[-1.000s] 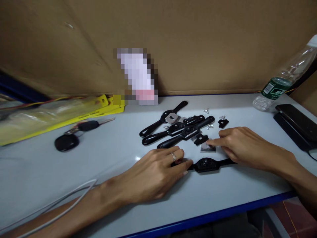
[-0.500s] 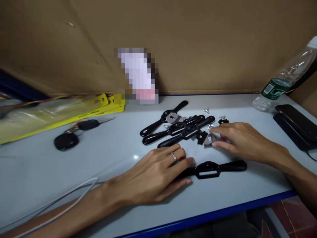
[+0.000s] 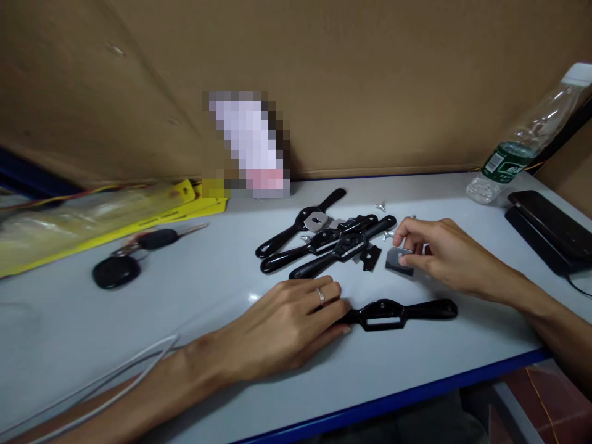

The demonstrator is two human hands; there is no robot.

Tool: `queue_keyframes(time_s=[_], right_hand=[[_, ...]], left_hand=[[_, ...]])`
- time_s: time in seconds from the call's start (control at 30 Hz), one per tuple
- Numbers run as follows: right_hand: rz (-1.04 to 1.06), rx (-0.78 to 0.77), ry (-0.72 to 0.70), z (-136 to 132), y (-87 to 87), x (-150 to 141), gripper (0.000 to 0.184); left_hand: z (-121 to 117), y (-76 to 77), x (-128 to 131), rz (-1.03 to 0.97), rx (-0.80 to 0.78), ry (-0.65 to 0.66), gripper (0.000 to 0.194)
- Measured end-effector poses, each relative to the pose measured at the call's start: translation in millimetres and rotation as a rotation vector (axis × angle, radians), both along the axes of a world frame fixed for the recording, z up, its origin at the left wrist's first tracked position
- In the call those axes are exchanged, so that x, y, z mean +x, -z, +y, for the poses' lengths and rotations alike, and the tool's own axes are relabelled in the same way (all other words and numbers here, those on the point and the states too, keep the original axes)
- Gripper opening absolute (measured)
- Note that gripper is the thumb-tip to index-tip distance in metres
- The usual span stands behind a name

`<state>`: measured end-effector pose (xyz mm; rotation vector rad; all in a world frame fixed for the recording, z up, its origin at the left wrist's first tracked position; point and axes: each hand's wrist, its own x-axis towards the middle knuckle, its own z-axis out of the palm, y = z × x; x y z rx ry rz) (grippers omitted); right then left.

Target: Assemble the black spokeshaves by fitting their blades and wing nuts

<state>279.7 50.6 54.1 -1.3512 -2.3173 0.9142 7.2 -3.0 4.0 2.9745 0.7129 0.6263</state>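
Observation:
My left hand (image 3: 296,320) is closed round the left handle of a black spokeshave body (image 3: 430,310), which lies near the front of the table with its rectangular mouth showing. My right hand (image 3: 430,246) pinches a flat grey spokeshave blade (image 3: 396,261) between thumb and fingers, tilted just above the tabletop. Left of that blade lies a small black cap plate (image 3: 370,258). Behind my left hand several black spokeshaves (image 3: 309,265) lie overlapping, with a loose blade (image 3: 316,221) on the rearmost one. A silver thumbscrew (image 3: 380,206) rests farther back.
Car keys (image 3: 116,270) and yellow-edged plastic packages (image 3: 160,216) are on the left. A tilted water bottle (image 3: 506,163) and a dark phone-like device (image 3: 552,228) stand at the right. A white cable (image 3: 139,364) crosses my left forearm. Cardboard (image 3: 370,86) walls the back.
My right hand has lifted the blade off the table and drawn it slightly right, away from the cap plate. My left hand has closed more firmly on the spokeshave handle. The view has shifted slightly.

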Motion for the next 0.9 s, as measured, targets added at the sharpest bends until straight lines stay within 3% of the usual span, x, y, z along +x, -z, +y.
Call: queue_keyframes(time_s=[0.1,0.23,0.5,0.7,0.9], right_hand=[[0.257,-0.218,-0.022,-2,-0.6,-6,0.014],[0.241,-0.412,-0.118,-7,4.7,-14,0.005],[0.244,-0.301,-0.072,-6,21.6,-23,0.01],[0.351,-0.409,-0.049,-5,28.4,-24,0.013],[0.149,-0.234,-0.124,-7,27.5,-23,0.013]], left_hand=[[2,0.1,0,-0.005,0.033,0.009,0.019],[4,0.8,-1,-0.011,0.054,0.023,0.018],[5,1.0,-4,0.01,0.033,0.017,0.018],[6,-0.9,-2,0.008,0.041,0.006,0.022],[5,-1.3,-2,0.004,0.047,-0.002,0.021]])
